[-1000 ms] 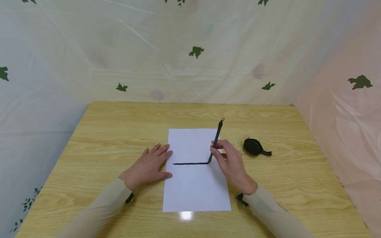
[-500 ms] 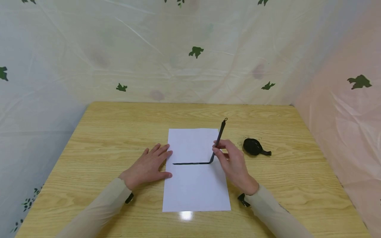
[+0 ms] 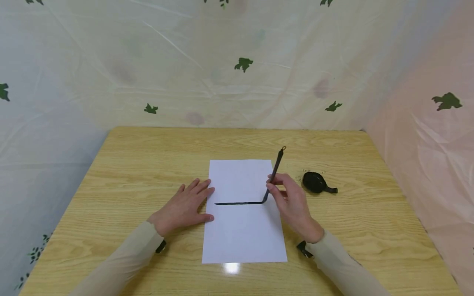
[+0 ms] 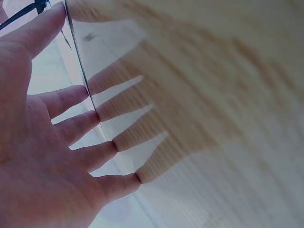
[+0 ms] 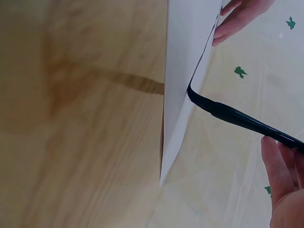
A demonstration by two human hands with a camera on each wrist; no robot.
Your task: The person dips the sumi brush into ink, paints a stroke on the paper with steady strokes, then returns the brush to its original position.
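The left hand (image 3: 181,211) lies with its fingers spread apart, thumb and fingertips on the near side of a white paper (image 3: 244,238). To their right, the right hand (image 3: 292,205) pinches a black brush (image 3: 277,166) between thumb and fingers; its bent bristles touch the paper just below those fingertips, the looped end rising beyond them. A black stroke (image 3: 237,203) runs from near the left fingertips to the bristles. Right of the right fingers, apart from them, sits a black handled dish (image 3: 314,190); its contents I cannot tell. Farthest off hangs a patterned cloth (image 3: 237,94).
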